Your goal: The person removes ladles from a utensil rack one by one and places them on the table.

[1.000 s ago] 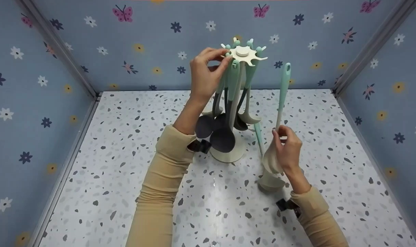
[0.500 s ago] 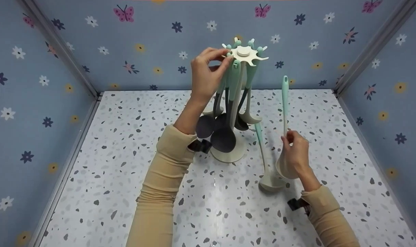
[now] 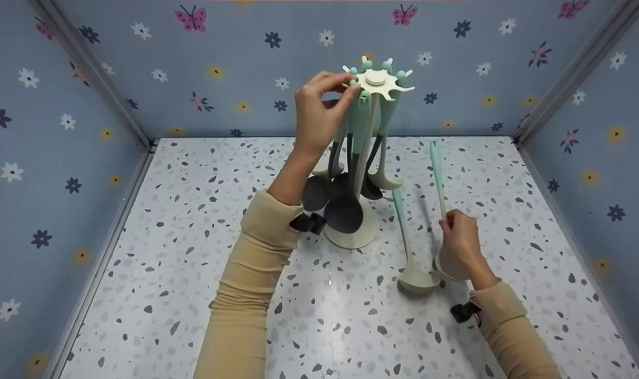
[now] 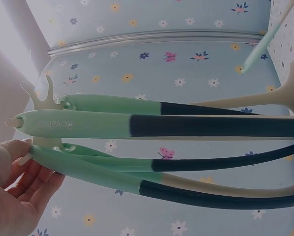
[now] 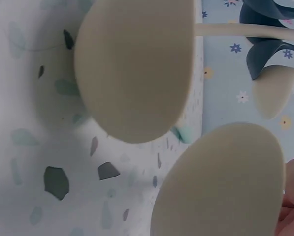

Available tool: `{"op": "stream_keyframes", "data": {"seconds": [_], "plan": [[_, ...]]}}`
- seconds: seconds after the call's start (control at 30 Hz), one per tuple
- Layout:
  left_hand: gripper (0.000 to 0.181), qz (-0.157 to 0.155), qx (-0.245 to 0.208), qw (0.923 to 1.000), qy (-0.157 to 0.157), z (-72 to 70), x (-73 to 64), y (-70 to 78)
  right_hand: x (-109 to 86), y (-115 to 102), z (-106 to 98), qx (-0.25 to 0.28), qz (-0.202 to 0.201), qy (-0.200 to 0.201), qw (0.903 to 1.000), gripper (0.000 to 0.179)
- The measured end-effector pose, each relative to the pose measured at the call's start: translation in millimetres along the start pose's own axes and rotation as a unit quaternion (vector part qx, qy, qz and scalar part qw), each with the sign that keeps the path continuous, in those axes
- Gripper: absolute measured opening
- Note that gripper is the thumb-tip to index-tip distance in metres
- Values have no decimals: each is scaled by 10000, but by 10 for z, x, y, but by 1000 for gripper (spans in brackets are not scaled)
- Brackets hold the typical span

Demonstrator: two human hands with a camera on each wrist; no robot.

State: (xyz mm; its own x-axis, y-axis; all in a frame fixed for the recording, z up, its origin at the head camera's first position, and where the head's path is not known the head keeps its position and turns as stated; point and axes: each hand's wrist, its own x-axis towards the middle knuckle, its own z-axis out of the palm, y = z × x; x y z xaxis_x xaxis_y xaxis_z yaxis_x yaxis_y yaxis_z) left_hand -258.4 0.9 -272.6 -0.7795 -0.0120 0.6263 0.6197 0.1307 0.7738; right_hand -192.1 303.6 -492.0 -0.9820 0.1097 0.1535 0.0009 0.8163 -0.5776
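1 mint hdl (image 4: 78, 125) reads "Royalstar"; L fingers (image 4: 47, 191) pinch adj. hdl (image 4: 95, 173), R fingers (image 3: 452, 219) grip beige ladle (image 3: 449, 266).

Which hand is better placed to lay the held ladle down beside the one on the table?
Probably the right hand: it has the held ladle in its grip, close to the lying ladle. The left hand is up at the utensil rack, pinching the end of a green handle.

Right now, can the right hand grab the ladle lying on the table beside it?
Probably not cleanly: the right hand grips another ladle. With that let go, likely yes; the lying ladle is close on the hand's left, its handle uncovered.
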Motion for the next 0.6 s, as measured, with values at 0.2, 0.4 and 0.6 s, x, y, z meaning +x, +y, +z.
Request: {"op": "stream_keyframes", "data": {"seconds": [0.2,0.4,0.6], "plan": [[19,-54,-71,10000,6,0,1,6,19,83,38,-314,416,-565,9970,17],[19,-30,-106,9999,16,-1,-4,9,35,144,82,-551,745,-1079,9898,17],[19,-65,-117,9999,-12,-4,-7,16,54,194,117,-662,938,-1484,9822,17]]}}
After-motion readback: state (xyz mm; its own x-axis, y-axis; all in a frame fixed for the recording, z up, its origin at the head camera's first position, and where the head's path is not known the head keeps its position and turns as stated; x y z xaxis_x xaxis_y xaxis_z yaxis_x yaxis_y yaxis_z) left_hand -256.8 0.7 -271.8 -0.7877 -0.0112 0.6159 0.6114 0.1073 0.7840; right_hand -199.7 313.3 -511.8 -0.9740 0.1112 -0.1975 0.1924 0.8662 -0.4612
